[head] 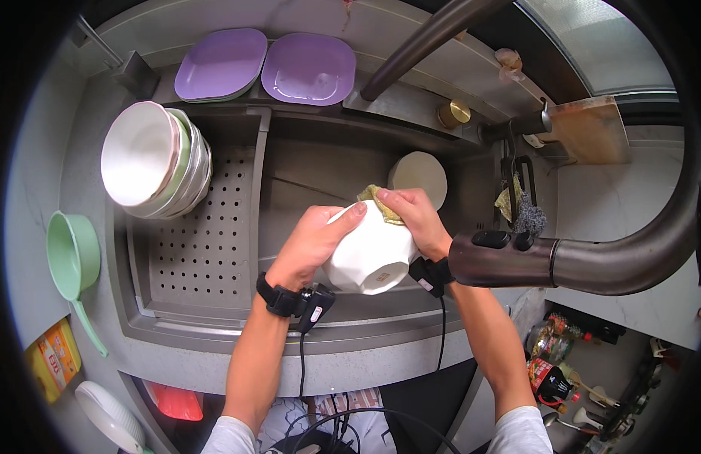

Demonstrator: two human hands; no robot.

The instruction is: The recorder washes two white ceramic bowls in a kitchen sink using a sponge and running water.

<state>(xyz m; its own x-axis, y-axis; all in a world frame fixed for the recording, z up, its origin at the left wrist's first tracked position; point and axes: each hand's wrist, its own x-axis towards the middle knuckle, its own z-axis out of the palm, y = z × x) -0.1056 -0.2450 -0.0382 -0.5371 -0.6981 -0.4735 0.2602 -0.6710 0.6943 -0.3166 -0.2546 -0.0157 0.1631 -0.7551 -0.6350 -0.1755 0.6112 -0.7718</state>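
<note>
Over the steel sink basin (316, 153), a white faceted bowl (364, 249) is tilted with its footed base towards me. My left hand (316, 238) grips the bowl's left side, thumb on the outer wall. A yellow-green dishcloth (391, 214) is pinched in my right hand (413, 213) and pressed over the bowl's far rim. Just beyond my right hand, a pale round bowl or cup (423, 173) stands in the basin, partly hidden. The fingers behind the white bowl are out of sight.
A stack of bowls (140, 156) rests on the perforated drainer (197, 249) at left. Purple plates (309, 68) lie along the back ledge. The dark faucet spout (503, 258) reaches in close to my right wrist. A green ladle (72, 255) lies on the left counter.
</note>
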